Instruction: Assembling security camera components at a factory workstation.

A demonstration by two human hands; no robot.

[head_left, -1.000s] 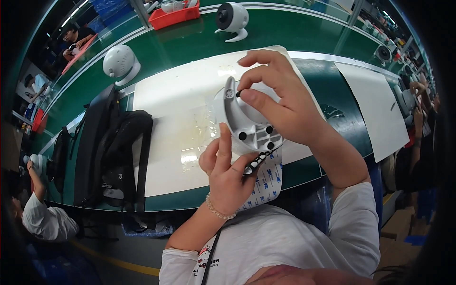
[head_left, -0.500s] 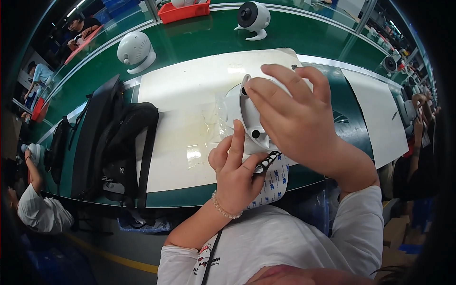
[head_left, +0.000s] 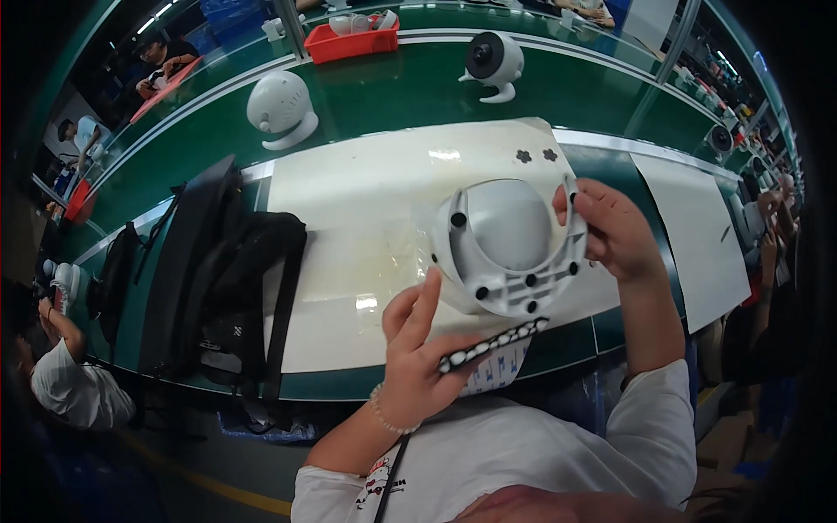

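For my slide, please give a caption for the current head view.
Right hand gripping a white device with black dots; left hand holding a dotted strip.

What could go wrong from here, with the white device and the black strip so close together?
The right hand grips only one arm of the base, so the device might tip or slide if that grip slips. The strip, held in the left hand, lies just below the base in this view and could brush against it. The black pad beside the right thumb might shift if rubbed.
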